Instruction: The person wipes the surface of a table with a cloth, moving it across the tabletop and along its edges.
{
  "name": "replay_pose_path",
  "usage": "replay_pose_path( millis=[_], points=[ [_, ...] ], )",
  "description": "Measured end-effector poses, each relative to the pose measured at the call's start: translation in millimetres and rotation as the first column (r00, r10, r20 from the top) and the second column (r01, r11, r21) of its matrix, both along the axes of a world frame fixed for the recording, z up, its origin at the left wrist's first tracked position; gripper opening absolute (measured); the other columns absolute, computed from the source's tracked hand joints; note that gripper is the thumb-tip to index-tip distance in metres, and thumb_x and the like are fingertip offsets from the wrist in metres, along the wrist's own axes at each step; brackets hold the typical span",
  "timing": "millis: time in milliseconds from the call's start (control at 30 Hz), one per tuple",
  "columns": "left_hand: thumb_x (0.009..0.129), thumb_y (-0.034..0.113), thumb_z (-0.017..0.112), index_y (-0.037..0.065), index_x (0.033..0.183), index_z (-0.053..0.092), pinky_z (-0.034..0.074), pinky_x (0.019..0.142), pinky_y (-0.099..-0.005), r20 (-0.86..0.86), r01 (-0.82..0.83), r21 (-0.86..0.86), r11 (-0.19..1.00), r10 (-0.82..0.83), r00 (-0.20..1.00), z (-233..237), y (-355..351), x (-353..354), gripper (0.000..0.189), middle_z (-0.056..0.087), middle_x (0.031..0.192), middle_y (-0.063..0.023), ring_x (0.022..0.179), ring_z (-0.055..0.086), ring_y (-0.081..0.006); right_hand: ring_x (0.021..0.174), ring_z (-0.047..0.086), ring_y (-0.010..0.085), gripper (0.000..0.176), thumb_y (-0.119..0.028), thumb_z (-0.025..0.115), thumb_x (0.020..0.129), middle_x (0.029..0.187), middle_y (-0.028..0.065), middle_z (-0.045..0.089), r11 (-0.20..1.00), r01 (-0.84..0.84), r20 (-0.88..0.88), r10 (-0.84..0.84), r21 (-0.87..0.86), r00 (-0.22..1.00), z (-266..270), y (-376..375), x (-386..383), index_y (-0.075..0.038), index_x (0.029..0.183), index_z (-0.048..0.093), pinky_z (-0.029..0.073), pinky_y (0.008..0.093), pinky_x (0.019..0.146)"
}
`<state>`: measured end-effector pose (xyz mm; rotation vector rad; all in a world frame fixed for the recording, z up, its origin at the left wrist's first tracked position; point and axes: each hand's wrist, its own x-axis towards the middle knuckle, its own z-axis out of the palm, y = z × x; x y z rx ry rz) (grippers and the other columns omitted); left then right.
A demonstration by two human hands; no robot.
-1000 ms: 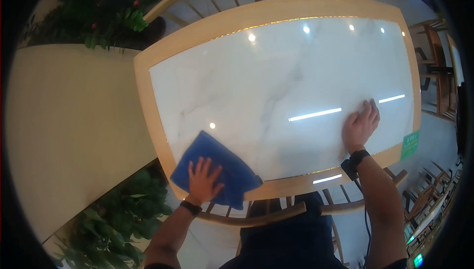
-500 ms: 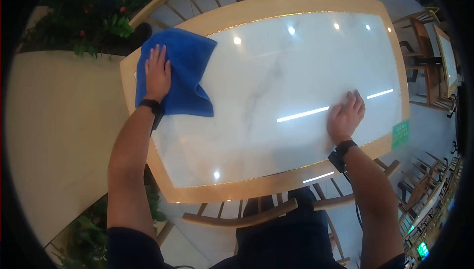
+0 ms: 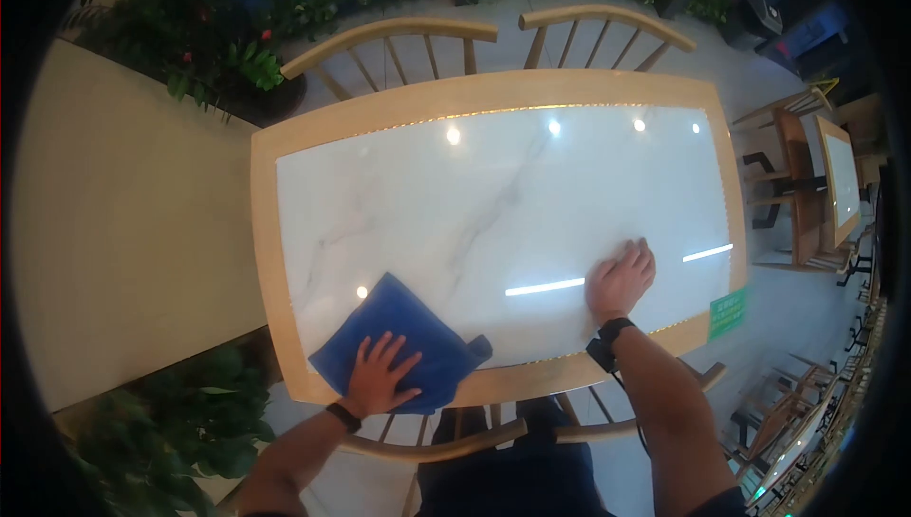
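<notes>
Under my left hand (image 3: 381, 375) lies a blue cloth (image 3: 418, 327), spread over the near left corner of the table, with part of it at the wooden edge. The fingers of that hand are apart, pressing flat on the cloth. My right hand (image 3: 622, 280) rests on the white marbled tabletop (image 3: 493, 194) toward the right, its fingers bent and close together. Whether anything is beneath it cannot be made out; nothing shows in it. A light wooden border (image 3: 427, 97) frames the top.
Two wooden chairs (image 3: 399, 28) (image 3: 607, 12) stand at the far side, others at the near edge. A green sticker (image 3: 728, 314) is on the right corner. Plants (image 3: 171, 422) and a beige partition (image 3: 133, 223) flank the left.
My left hand and the blue cloth have moved from the far left corner to the near left corner. The view has shifted; my right hand remains on the tabletop's right part.
</notes>
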<state>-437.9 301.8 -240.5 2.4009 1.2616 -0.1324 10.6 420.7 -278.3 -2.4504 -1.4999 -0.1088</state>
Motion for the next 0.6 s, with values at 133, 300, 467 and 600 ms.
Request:
replay_pose_path(
  millis=[133,300,467,600],
  points=[
    [0.088,0.063,0.063,0.026,0.144,0.056,0.022,0.117,-0.0677,-0.018,0.137,0.018,0.99,-0.137,0.99,15.5,87.4,7.8,0.067,0.04,0.156,-0.0163,0.148,0.03,-0.0387,0.139,0.033,0.0438,0.047,-0.013,0.05,0.089,0.149,0.0253,0.042,1.0,0.008,-0.013,-0.008,0.002,1.0,-2.2,-5.3,-0.6,0.003,0.133,0.05,0.024,0.0558,0.117],
    [0.089,0.061,0.063,0.027,0.145,0.056,0.02,0.116,-0.0709,-0.08,0.033,0.106,0.994,-0.025,0.996,18.8,77.8,14.7,0.066,0.038,0.156,-0.0206,0.148,0.027,-0.0457,0.139,0.033,0.0437,0.048,-0.013,0.05,0.088,0.149,0.0247,0.042,1.0,-0.017,-0.004,0.017,-0.006,1.0,-1.7,-1.9,1.3,0.004,0.133,0.05,0.024,0.0553,0.116],
    [0.072,0.068,0.076,0.028,0.143,0.058,0.009,0.112,-0.0778,-0.066,-0.14,-0.041,0.989,0.137,0.988,11.3,-16.9,17.6,0.083,0.031,0.158,-0.0259,0.149,0.019,-0.054,0.138,0.034,0.0439,0.048,-0.013,0.051,0.088,0.149,0.0245,0.043,1.0,-0.025,0.025,0.025,0.003,0.999,-6.5,-1.0,3.3,0.003,0.133,0.05,0.025,0.0551,0.116],
    [0.072,0.073,0.072,0.027,0.142,0.059,0.005,0.11,-0.0803,-0.126,-0.269,0.091,0.959,0.279,0.952,-7.2,-15.0,14.3,0.085,0.027,0.159,-0.0311,0.149,0.013,-0.0575,0.138,0.034,0.0437,0.048,-0.014,0.051,0.088,0.149,0.0245,0.042,1.0,-0.021,0.026,0.021,-0.004,0.999,-6.3,-3.0,2.8,0.003,0.133,0.05,0.025,0.0551,0.116]
  ],
)
